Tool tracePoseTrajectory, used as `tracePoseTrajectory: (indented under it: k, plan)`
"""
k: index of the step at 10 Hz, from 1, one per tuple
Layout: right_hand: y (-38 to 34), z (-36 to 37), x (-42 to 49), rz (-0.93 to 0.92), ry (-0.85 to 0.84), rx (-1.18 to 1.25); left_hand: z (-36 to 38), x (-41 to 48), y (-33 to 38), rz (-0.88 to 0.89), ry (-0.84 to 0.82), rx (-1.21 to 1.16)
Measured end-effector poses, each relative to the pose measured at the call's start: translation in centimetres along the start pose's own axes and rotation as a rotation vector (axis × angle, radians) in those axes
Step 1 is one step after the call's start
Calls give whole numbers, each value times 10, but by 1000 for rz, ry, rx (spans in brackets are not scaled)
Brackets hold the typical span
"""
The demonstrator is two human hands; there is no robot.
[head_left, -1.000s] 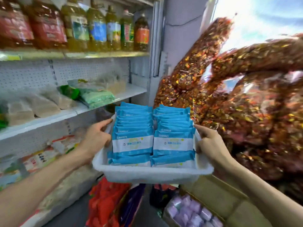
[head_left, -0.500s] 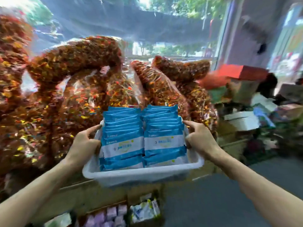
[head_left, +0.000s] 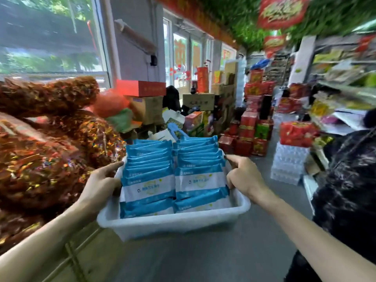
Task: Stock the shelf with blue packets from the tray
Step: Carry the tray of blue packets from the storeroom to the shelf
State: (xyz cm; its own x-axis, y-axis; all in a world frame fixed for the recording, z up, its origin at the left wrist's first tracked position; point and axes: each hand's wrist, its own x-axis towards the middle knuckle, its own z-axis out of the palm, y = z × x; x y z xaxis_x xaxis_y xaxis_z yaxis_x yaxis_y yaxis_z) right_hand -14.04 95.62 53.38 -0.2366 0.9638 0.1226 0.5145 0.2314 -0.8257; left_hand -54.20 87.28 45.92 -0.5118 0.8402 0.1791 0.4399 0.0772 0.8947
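A white plastic tray point(head_left: 173, 224), rectangular with a rolled rim, is held level in the air in the near middle, the left hand point(head_left: 99, 186) gripping its left rim and the right hand point(head_left: 244, 178) its right rim. Blue packets point(head_left: 149, 180) with a white printed band fill it in two side-by-side rows, standing on edge and leaning towards the far side

Glittery bags point(head_left: 50, 139): lying heaped at nine o'clock.
Red cartons point(head_left: 256, 110): standing stacked at two o'clock.
Water packs point(head_left: 289, 163): sitting at three o'clock.
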Motion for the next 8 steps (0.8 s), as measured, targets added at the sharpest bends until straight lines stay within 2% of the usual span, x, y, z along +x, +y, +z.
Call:
tracePoseTrajectory:
  k: [1,3,5,8]
  plan:
    - [28,-30,16,89,106,-39,76,43,27,-20,-120,-63]
    - [66,-60,68,290,216,-41,171,97,84,18,-321,-132]
    - [83,-54,164,359,392,-47,238,217,100,44,-447,-153]
    - [109,-70,313,397,561,-20,339,393,146,205,-563,-79]
